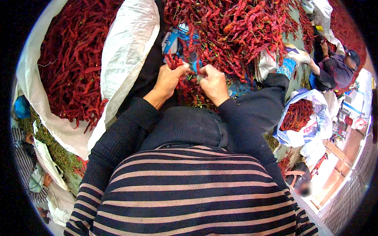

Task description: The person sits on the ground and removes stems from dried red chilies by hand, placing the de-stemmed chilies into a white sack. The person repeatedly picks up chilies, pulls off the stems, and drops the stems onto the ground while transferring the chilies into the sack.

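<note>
My left hand (pixel 169 81) is closed on several dried red chilies (pixel 174 61), its thumb pointing right over them. Just to its right, my right hand (pixel 213 83) has its fingers curled, with something small and pale at the fingertips; the hand is slightly blurred, and I cannot tell what it pinches. Beyond both hands lies a large heap of dried red chilies (pixel 236 32), partly over blue and white plastic packaging (pixel 170 41). Loose chilies and greenish stem bits (pixel 200 98) lie between my wrists, close to my lap.
A large white woven sack (pixel 130 44) full of chilies stands open at the left. A smaller white and blue bag (pixel 323 118) of chilies is at the right. Co-workers sit at the upper right (pixel 336 69), lower right (pixel 301 177) and far left (pixel 25 162). Stem debris (pixel 56 144) covers ground at left.
</note>
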The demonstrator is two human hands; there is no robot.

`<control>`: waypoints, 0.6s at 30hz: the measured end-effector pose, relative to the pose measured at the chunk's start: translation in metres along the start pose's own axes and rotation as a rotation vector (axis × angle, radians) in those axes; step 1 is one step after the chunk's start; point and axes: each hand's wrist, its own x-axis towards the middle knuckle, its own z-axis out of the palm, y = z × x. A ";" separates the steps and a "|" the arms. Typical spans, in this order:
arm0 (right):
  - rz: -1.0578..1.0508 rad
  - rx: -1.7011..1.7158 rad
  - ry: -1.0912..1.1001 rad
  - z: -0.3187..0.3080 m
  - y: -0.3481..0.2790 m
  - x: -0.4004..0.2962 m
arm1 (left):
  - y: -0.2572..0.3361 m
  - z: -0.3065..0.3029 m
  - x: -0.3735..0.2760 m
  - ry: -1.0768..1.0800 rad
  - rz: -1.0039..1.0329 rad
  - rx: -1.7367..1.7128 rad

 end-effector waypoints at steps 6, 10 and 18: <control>-0.096 -0.040 -0.063 0.003 -0.008 -0.013 | -0.008 0.004 0.001 -0.105 -0.115 -0.012; -0.155 0.009 -0.099 0.000 -0.014 -0.018 | -0.010 0.004 -0.002 -0.156 -0.113 0.026; 0.413 0.813 -0.130 -0.026 -0.017 -0.011 | 0.004 0.008 -0.018 -0.293 -0.038 0.346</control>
